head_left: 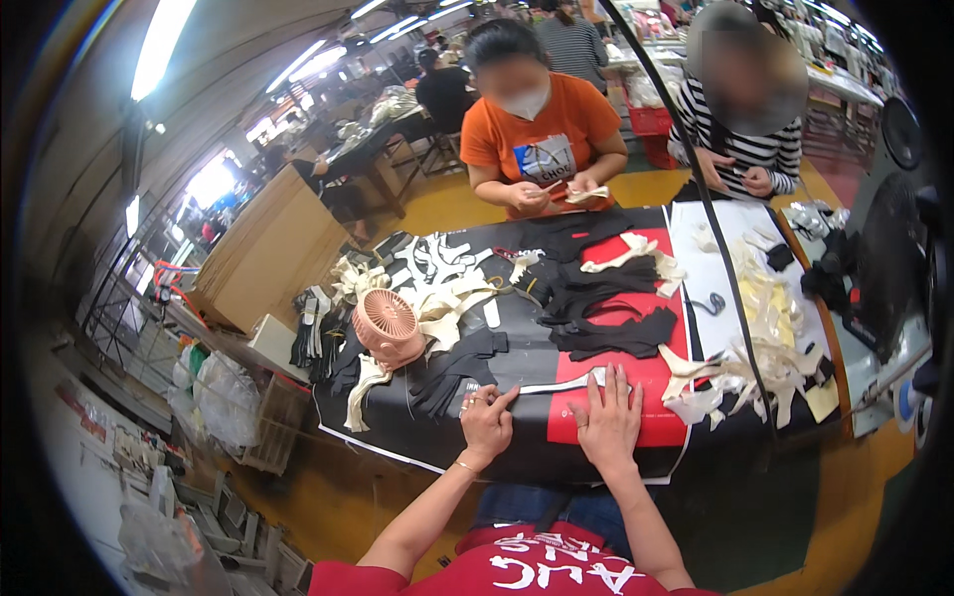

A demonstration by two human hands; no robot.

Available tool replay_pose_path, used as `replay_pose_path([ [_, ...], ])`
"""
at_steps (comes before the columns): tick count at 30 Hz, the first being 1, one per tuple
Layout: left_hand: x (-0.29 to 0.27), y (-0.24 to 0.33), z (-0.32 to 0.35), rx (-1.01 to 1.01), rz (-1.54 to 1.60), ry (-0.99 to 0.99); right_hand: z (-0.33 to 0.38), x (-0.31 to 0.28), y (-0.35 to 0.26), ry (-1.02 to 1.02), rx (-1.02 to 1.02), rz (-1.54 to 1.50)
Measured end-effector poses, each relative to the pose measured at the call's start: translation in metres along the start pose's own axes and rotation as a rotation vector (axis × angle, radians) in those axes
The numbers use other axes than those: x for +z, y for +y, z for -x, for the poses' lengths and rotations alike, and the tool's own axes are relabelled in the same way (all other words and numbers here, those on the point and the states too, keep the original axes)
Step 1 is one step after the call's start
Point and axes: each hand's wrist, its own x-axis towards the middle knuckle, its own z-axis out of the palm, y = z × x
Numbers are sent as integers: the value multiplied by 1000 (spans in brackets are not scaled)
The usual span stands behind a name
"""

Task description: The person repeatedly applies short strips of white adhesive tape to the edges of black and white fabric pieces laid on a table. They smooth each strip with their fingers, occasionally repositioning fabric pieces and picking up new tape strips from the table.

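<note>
the fingers of the left hand (486, 421) are curled narrow, thumb and forefinger pinching the near end of a thin pale strip (562, 382) that looks flat and slightly curved. the fingers of the right hand (608, 417) lie spread and flat, palm down, pressing the strip's other end against the bench (417, 437). the strip rests at the near edge of the bench, where its glossy black cover meets a red panel (651, 382).

just beyond the hands lie limp black cut pieces (606, 333), matte and curved like shoe uppers, some overlapping. to the left sits a small round pink fan (386, 326) with a ribbed grille, among cream-coloured cut pieces (452, 296) with long tongues. on the right a heap of pale yellow and white offcuts (765, 338) spreads over a white sheet.

across the bench a person in an orange shirt (537, 129) holds a pale piece in both hands, and beside them a person in a striped top (745, 149) works with hands close together. flat brown cardboard sheets (263, 248) stand stacked at far left.
</note>
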Motion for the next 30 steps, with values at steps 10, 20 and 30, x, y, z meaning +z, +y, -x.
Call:
replay_pose_path([
  [10, 0, 0, -2, 27, 17, 78, -1, 3, 0, -25, 7, 76],
  [20, -2, 1, -2, 17, 5, 37, -3, 1, -1, -37, 10, 95],
  [30, 0, 0, -1, -18, 63, 58, -1, 5, -2, 7, 24, 121],
])
